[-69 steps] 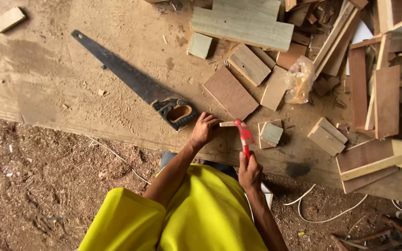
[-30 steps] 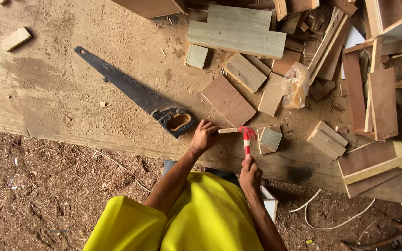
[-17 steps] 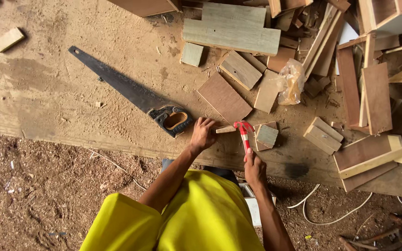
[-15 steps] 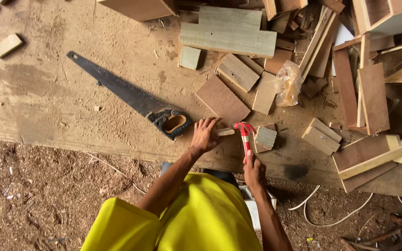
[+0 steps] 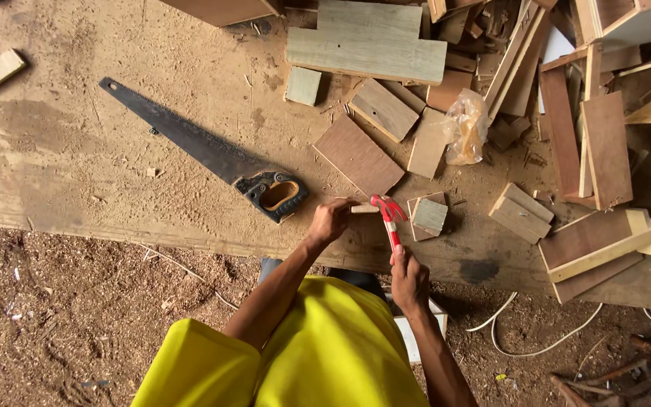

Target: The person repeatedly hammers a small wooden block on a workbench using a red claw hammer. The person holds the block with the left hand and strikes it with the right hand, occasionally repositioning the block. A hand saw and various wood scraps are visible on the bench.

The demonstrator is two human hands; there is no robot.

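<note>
Left hand: left hand (image 5: pixel 331 221) is closed on a small wood strip (image 5: pixel 364 209), pinning it to the workbench (image 5: pixel 77 151); the strip pokes out just past the fingers toward the hammer head.
Right hand: right hand (image 5: pixel 408 273) is clamped round the lower end of a red-handled hammer (image 5: pixel 389 218), whose head sits just beside the free end of the strip.
Risk to fingers: the head lands very near the left fingertips; a blow that drifts sideways could catch them, since so little of the strip shows clear of the hand.
Risk to strip: thin stock may split or skip away if struck off-centre or held loosely.
Risk from saw: handsaw (image 5: pixel 203 151) lies just beyond the left hand, handle nearest it; a jolted elbow could brush the blade.
Risk from clutter: small wood block (image 5: pixel 429 216) lies just past the hammer head and could foul the swing.
Containers: clear plastic bag (image 5: pixel 466 128), well beyond the right hand among offcuts; it holds something pale, too small to tell.
Open box: white-edged wooden box (image 5: pixel 627 19) at the far right corner; contents hidden.
</note>
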